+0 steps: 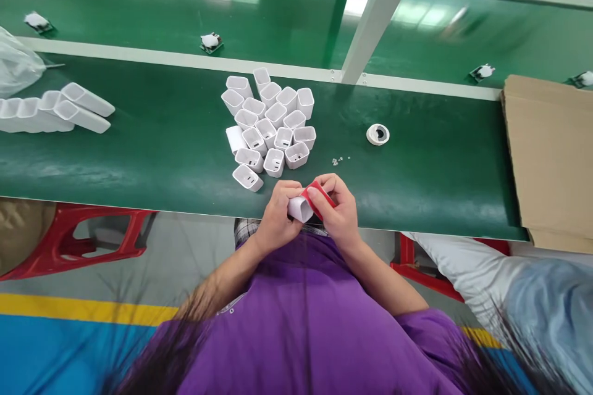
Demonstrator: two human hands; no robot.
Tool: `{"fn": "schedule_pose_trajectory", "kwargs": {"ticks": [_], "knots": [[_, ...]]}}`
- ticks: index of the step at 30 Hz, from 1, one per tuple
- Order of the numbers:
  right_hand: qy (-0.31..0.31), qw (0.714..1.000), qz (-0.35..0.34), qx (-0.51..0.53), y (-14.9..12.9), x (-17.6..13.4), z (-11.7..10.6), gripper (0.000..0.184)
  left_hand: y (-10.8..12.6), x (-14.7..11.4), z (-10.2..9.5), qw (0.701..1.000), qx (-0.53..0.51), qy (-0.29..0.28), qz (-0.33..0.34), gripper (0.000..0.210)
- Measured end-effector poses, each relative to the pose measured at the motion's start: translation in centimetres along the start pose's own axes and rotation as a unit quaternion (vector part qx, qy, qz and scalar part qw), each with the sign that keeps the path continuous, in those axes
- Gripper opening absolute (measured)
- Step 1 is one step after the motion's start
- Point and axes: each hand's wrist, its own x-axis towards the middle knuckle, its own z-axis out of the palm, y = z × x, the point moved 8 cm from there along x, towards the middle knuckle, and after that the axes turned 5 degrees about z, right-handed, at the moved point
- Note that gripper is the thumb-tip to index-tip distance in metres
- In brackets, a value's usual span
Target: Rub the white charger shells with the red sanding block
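Close to my body, at the front edge of the green table [194, 194], my left hand [280, 215] is closed around a white plastic housing [300, 210], its open end facing me. My right hand [341, 213] pinches a flat red piece [319, 195], which rests against the housing's rim; its exact kind I cannot make out. Just beyond my hands stands a cluster of several similar white housings [274, 162], mostly upright with open tops, some showing slots in the bottom. One housing [236, 139] in the cluster lies on its side.
A roll of white tape [377, 134] and small white scraps [335, 162] lie to the right. More housings [86, 99] lie at left by a plastic bag [18, 65]. Cardboard [549, 160] covers the right end. Small circuit boards [212, 42] sit behind the rail. Someone sits at right.
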Motion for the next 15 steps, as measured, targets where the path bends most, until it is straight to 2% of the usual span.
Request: {"fn": "schedule_pose_trajectory", "kwargs": {"ticks": [4, 7, 11, 15], "knots": [[0.005, 0.993, 0.069, 0.095, 1.9, 0.6, -0.4, 0.033, -1.0, 0.0, -0.3, 0.995, -0.079, -0.016, -0.060, 0.036], [-0.028, 0.991, 0.049, 0.125, 1.6, 0.8, -0.7, 0.034, -1.8, 0.1, 0.3, 0.978, -0.140, -0.080, -0.134, 0.036], [-0.081, 0.996, -0.045, 0.010, -1.2, 0.3, -0.5, 0.031, -1.5, 0.7, 0.6, 0.970, -0.163, -0.119, -0.134, 0.035], [-0.069, 0.992, -0.069, -0.080, -2.6, -0.2, 0.1, 0.022, -1.5, 0.7, 1.0, 0.975, -0.122, -0.137, -0.123, 0.045]]}}
